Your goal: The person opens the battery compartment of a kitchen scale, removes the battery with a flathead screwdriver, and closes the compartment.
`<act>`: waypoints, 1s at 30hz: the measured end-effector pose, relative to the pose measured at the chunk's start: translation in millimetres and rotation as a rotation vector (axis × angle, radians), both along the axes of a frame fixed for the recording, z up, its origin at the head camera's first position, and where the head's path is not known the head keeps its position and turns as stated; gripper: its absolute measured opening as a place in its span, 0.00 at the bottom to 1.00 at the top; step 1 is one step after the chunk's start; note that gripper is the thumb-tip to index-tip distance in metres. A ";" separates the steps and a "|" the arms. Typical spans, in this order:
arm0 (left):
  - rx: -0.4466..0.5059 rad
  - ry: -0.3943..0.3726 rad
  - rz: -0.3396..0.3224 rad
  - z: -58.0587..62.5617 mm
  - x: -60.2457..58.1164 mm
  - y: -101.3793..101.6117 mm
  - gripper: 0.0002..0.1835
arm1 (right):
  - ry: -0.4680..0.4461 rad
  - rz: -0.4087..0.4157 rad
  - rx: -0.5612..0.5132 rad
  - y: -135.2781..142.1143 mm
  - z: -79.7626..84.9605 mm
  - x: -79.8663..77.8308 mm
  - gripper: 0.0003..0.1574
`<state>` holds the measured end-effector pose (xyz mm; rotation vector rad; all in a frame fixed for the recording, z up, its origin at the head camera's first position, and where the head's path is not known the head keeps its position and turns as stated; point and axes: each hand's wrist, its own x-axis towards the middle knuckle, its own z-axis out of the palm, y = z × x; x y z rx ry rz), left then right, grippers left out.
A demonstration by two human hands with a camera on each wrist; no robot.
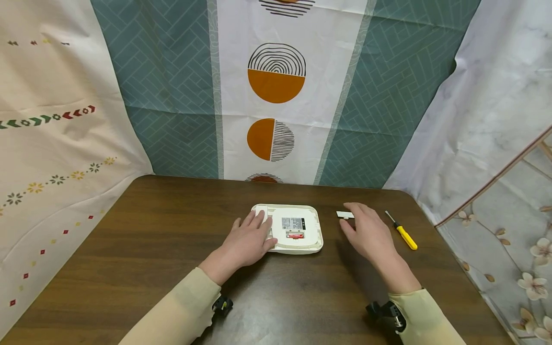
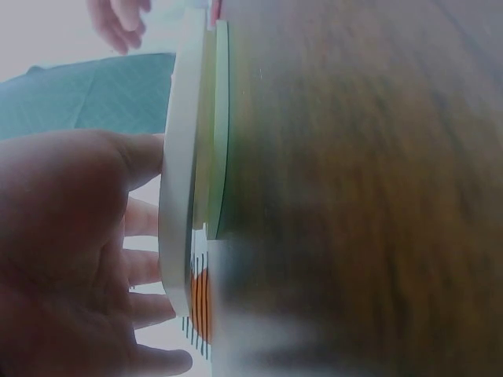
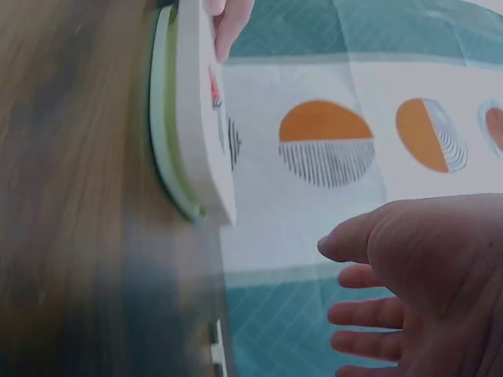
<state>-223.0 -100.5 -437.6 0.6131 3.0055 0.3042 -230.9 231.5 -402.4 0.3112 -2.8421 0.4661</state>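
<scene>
A flat white device with rounded corners lies on the table with its labelled underside up. Its battery compartment is uncovered and shows a red battery. My left hand rests on the device's left side, fingers straight and spread, thumb at the near edge. A light green layer shows under the white body in the left wrist view. To the right, a small white battery cover lies on the table. My right hand hovers beside it, fingers relaxed and apart from the cover in the right wrist view, holding nothing.
A screwdriver with a yellow handle lies to the right of my right hand. The brown wooden table ends at a patterned curtain behind and cloths on both sides.
</scene>
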 end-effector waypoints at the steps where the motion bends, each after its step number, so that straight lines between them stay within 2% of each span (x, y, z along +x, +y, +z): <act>1: -0.001 0.000 0.000 -0.1 0.1 -0.1 0.38 | 0.003 0.011 -0.004 -3.4 0.7 0.5 0.33; 18: 0.004 0.005 0.002 1.2 0.9 -0.2 0.38 | 0.058 0.226 0.016 -55.9 4.2 -4.2 0.34; 30: -0.004 -0.004 0.008 1.0 -0.4 0.9 0.38 | 0.010 0.326 0.055 -73.0 -0.4 -7.2 0.30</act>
